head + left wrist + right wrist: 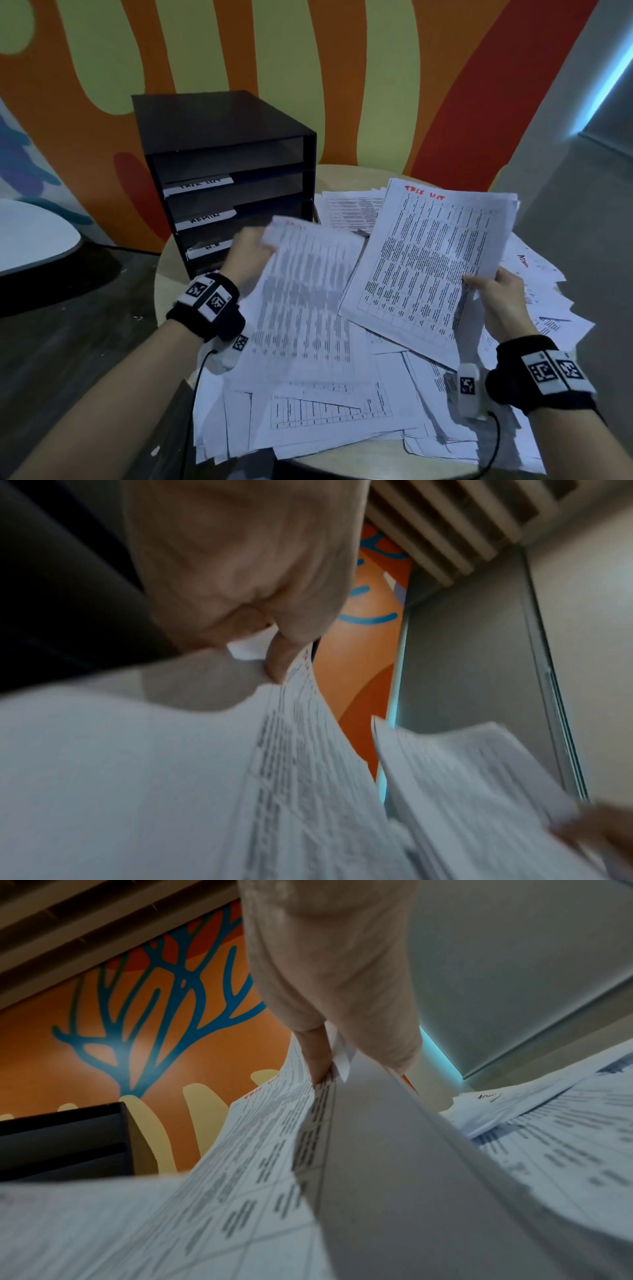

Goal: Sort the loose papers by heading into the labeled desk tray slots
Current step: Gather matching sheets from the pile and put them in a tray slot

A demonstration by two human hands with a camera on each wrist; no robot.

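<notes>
Two grips are at work. The right hand (503,301) pinches a thin stack (431,263) at its lower right edge, thumb on top and fingers beneath, lifting it clear of the pile (342,394); its red heading looks to match the label on the tray's (219,137) top slot (197,185), though both are too blurred to read with certainty. The left hand (248,255) pinches the top corner of one sheet (301,301), whose red heading is too blurred to read.

The step in hand seems to be matching headings before filing. It would go best if the left sheet were tilted flat to the eye first, and the right stack gripped nearer mid-edge, since it sags from a corner hold.

The tray stands at the table's (342,455) far left, slots facing the person, just beside the left hand. Papers overhang the table's near and right edges, so a wide sweep could drag some off. The path to the slots is open above the pile.
</notes>
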